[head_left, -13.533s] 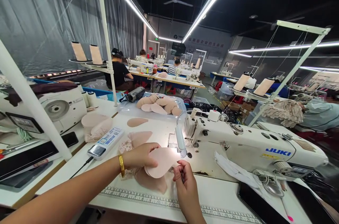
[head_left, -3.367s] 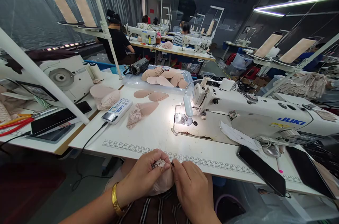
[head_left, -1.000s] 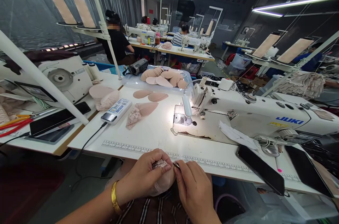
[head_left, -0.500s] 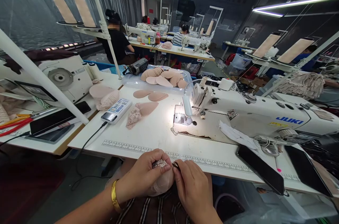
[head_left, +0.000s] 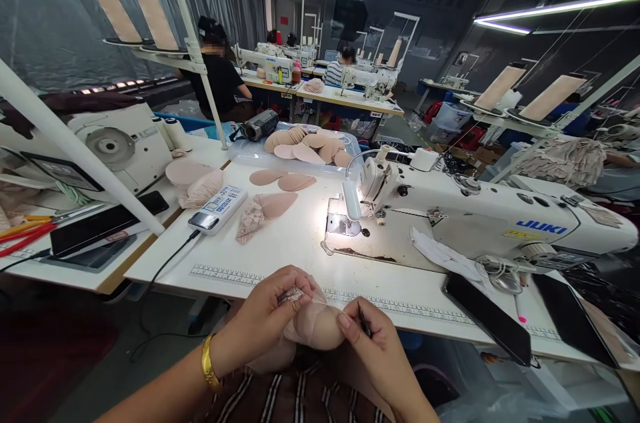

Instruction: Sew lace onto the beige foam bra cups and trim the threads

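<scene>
Below the table's front edge, my left hand (head_left: 265,316) pinches the lace edge of a beige bra cup (head_left: 315,326) over my lap. My right hand (head_left: 373,343) touches the cup's right side with its thumb and grips a small dark thread snip (head_left: 364,320) between its fingers. Both hands are closed. A gold bangle (head_left: 209,364) circles my left wrist. On the table ahead stands a white JUKI sewing machine (head_left: 475,223) with its lamp lit over the needle plate (head_left: 343,226).
A lace-trimmed cup (head_left: 260,210), loose beige pads (head_left: 283,180) and a tray of several pads (head_left: 310,146) lie on the white table (head_left: 280,250). A white-blue device (head_left: 217,208) and two dark phones (head_left: 487,320) rest there. Other people sew at tables behind.
My right hand has pulled away to the right and lowered with the snip. The beige cup now shows wider between my hands, and my left hand has risen a little.
</scene>
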`<state>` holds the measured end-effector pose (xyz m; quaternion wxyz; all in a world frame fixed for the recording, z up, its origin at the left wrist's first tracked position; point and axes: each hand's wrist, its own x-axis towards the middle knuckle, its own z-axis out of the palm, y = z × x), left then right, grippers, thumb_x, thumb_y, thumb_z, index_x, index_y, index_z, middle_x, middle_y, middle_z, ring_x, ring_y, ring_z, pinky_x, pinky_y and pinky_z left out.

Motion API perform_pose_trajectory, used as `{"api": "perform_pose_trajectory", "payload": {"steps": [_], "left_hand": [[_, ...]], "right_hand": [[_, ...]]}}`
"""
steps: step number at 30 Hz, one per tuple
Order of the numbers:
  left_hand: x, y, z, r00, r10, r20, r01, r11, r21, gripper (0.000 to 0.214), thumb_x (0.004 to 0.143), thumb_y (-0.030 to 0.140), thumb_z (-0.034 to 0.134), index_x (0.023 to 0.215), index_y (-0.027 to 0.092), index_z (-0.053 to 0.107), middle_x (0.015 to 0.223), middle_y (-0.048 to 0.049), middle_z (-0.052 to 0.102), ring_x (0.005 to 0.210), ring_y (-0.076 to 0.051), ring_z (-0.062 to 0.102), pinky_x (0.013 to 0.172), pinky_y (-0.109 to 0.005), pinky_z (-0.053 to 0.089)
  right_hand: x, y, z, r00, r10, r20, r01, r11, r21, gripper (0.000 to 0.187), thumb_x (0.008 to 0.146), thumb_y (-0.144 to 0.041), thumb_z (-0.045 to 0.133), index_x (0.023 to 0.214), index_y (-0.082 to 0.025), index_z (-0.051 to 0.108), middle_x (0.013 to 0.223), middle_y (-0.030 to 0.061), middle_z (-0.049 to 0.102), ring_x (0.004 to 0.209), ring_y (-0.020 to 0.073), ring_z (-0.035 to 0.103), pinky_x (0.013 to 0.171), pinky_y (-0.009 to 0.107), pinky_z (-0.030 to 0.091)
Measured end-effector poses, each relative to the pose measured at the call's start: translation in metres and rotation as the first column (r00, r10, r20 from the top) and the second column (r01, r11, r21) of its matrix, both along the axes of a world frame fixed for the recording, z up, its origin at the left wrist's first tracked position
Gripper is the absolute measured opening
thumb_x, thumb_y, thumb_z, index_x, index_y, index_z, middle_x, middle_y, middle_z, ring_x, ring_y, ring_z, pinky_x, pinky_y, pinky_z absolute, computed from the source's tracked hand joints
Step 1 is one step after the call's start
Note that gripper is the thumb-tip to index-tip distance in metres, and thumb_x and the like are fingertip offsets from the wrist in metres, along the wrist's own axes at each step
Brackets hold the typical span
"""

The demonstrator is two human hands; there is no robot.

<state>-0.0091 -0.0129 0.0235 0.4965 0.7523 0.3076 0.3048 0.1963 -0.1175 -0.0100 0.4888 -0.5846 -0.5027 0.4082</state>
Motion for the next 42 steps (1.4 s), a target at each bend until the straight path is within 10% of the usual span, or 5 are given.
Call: {"api": "perform_pose_trajectory", "payload": {"steps": [9,13,19,33,42], "left_hand": [[-0.003,-0.036,-0.024,0.992,-0.059,-0.113,0.115,0.793,0.598,0.064,0.096,0.023,0.067,0.154,0.032,0.041,0.149,-0.0130,0.058,0.140,-0.035,0.051,0.118,-0.050,0.039],[0.001,-0.026,-0.014,0.995,0.000,-0.100,0.012,0.992,0.124,0.023,0.105,0.027,0.049,0.121,0.027,0.065,0.108,-0.0051,0.075,0.097,-0.023,0.070,0.087,-0.033,0.056],[0.009,-0.020,0.006,1.000,0.001,0.019,0.008,0.873,-0.487,0.034,0.092,0.054,0.066,0.093,0.020,0.061,0.076,0.0024,0.060,0.068,-0.016,0.057,0.058,-0.025,0.047],[0.012,-0.020,0.004,0.999,0.032,0.043,0.002,0.782,-0.623,0.041,0.085,0.056,0.072,0.099,0.019,0.063,0.086,-0.0034,0.073,0.074,-0.022,0.068,0.064,-0.030,0.054],[0.013,-0.021,0.001,0.999,0.003,-0.032,-0.018,0.873,-0.487,0.034,0.090,0.052,0.065,0.094,0.018,0.063,0.080,-0.0012,0.064,0.074,-0.020,0.060,0.063,-0.028,0.048]], "right_hand": [[-0.029,0.002,-0.008,0.865,-0.054,-0.498,0.032,0.998,-0.052,0.041,0.095,-0.059,0.067,0.084,-0.021,0.057,0.059,-0.0068,0.047,0.052,0.0109,0.037,0.054,0.024,0.034],[-0.017,0.001,-0.001,0.949,-0.104,-0.296,0.106,0.994,-0.010,0.039,0.101,-0.058,0.060,0.094,-0.019,0.065,0.057,-0.0061,0.048,0.052,0.0121,0.041,0.055,0.025,0.036],[0.002,0.002,0.016,0.997,-0.079,-0.001,0.079,0.996,0.046,0.041,0.099,-0.061,0.057,0.101,-0.022,0.070,0.079,0.0000,0.060,0.075,0.0177,0.054,0.067,0.027,0.044],[0.010,0.005,0.008,0.976,-0.204,0.081,0.197,0.976,0.089,0.043,0.104,-0.057,0.049,0.078,-0.023,0.049,0.072,-0.0035,0.045,0.068,0.0156,0.043,0.064,0.026,0.038],[-0.005,0.004,0.012,0.976,-0.004,0.219,-0.003,1.000,0.030,0.030,0.103,-0.047,0.055,0.085,-0.022,0.058,0.073,-0.0029,0.054,0.069,0.0155,0.048,0.062,0.025,0.036]]}}
